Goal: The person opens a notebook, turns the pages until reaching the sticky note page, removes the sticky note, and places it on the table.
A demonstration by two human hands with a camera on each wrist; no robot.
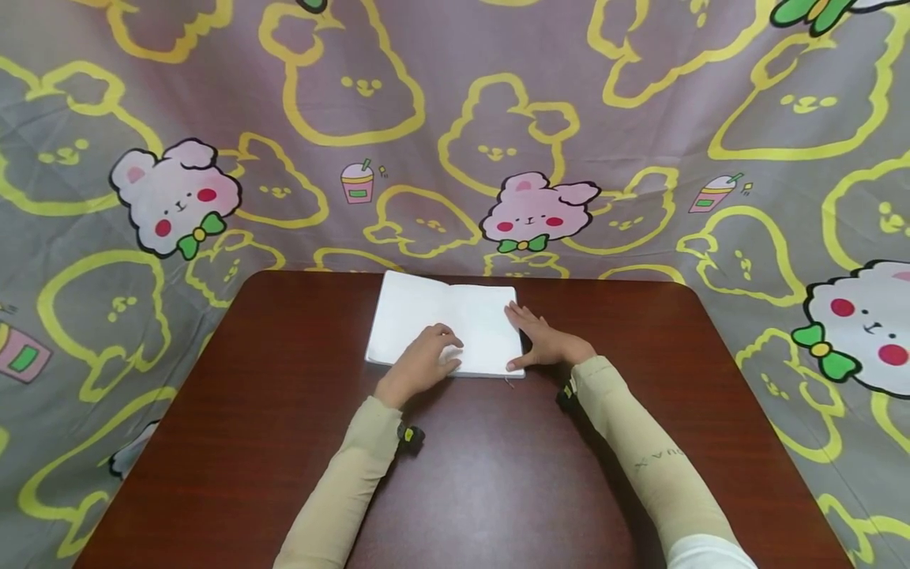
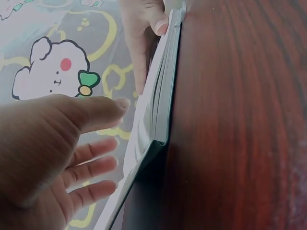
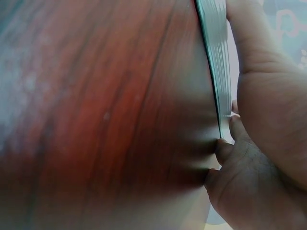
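Observation:
A notebook [image 1: 483,316] with blank white pages lies spread on the table. Over its lower middle, my left hand [image 1: 425,359] has its fingers loosely bent with nothing between them. In the left wrist view, the thumb and fingers of the left hand [image 2: 86,143] are spread apart just above the left page. My right hand [image 1: 543,340] is at the notebook's right side, thumb at the near corner and fingers reaching along the edge. The right wrist view shows the right hand [image 3: 259,134] against the page block [image 3: 218,52], fingertips right at the dark cover's edge.
The brown wooden table [image 1: 483,474] extends around the notebook. A thin ribbon [image 1: 509,382] hangs out at its near edge. Patterned curtain [image 1: 455,150] rises behind the table and along both sides. Small dark wrist cameras [image 1: 410,437] sit on both sleeved forearms.

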